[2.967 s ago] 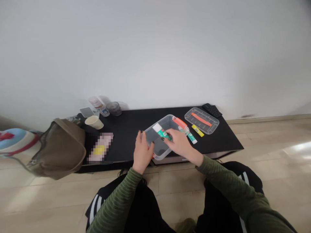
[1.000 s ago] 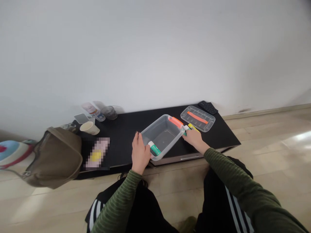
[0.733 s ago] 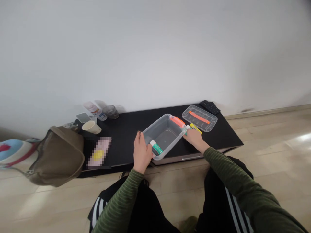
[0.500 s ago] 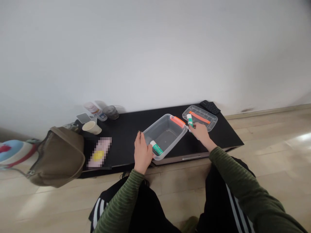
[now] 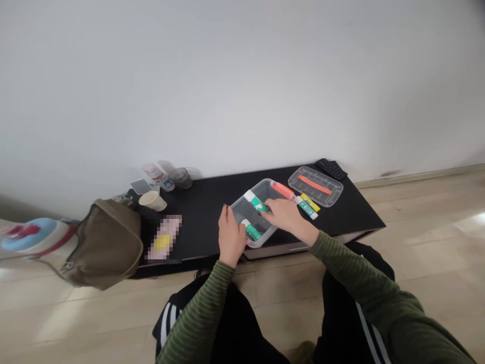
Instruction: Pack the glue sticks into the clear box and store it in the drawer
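My right hand (image 5: 282,216) is closed on a green and white glue stick (image 5: 254,199), holding it over the clear plastic box (image 5: 270,235). Inside that box, near its front left corner, lies another glue stick (image 5: 251,230) of the same look. My left hand (image 5: 231,233) grips the box's left side, thumb over the rim. Just right of the box, a green and white stick (image 5: 306,208) and a yellow one (image 5: 310,202) lie side by side. Behind them the clear lid (image 5: 335,194) with an orange strip rests on the black table (image 5: 206,202).
On the table's left part stand a paper cup (image 5: 153,201), a spray bottle (image 5: 159,177), a glass jar (image 5: 181,178) and a blurred-out pink item (image 5: 166,237). A brown bag (image 5: 104,242) sits at the left end. A dark patterned object (image 5: 331,168) lies at the back right.
My right hand has carried the glue stick left, from beside the lid to over the box. The green and yellow sticks right of the box are now uncovered. My left hand keeps its hold.
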{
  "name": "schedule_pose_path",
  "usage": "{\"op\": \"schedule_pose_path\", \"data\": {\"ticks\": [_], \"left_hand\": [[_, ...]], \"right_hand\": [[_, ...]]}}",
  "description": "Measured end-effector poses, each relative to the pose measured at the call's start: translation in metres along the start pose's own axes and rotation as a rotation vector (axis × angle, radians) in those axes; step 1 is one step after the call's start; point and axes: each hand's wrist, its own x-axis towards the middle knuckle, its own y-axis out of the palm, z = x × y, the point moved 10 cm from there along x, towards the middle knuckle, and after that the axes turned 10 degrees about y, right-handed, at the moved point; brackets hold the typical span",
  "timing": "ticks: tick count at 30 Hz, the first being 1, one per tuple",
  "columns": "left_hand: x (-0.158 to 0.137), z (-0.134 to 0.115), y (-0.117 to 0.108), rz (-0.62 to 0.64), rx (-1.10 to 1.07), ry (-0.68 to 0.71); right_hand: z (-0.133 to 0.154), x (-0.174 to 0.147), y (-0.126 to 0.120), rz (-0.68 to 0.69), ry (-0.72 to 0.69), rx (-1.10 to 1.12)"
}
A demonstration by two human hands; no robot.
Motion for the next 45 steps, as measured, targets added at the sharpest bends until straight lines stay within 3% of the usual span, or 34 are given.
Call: {"op": "schedule_pose_path", "data": {"ticks": [7,13,17,21,24,27,30,35,39,45], "left_hand": [[0.002,0.000,0.000,-0.003,0.020,-0.013],[0.002,0.000,0.001,0.007,0.033,-0.005],[0.002,0.000,0.002,0.011,0.041,0.006],[0.003,0.000,0.001,0.006,0.037,0.013],[0.003,0.000,0.001,0.005,0.036,0.013],[0.003,0.001,0.000,-0.007,0.015,0.004],[0.003,0.001,-0.001,-0.022,0.001,-0.002],[0.003,0.003,0.000,-0.023,0.000,0.004],[0.002,0.004,0.000,-0.028,-0.022,0.005],[0.003,0.003,0.001,-0.021,-0.020,0.012]], "right_hand": [[0.024,0.025,0.063,0.520,0.047,-0.265],[0.028,0.031,0.086,0.623,0.014,-0.344],[0.031,0.028,0.076,0.548,-0.022,-0.304],[0.023,0.027,0.020,0.153,-0.037,-0.077],[-0.014,0.018,-0.029,-0.141,0.023,0.108],[-0.070,0.010,-0.055,-0.277,0.135,0.192],[-0.122,0.010,-0.048,-0.224,0.242,0.143],[-0.174,0.007,0.004,-0.004,0.396,-0.016],[-0.181,0.006,0.034,0.127,0.407,-0.050],[-0.171,0.010,0.055,0.215,0.379,-0.080]]}}
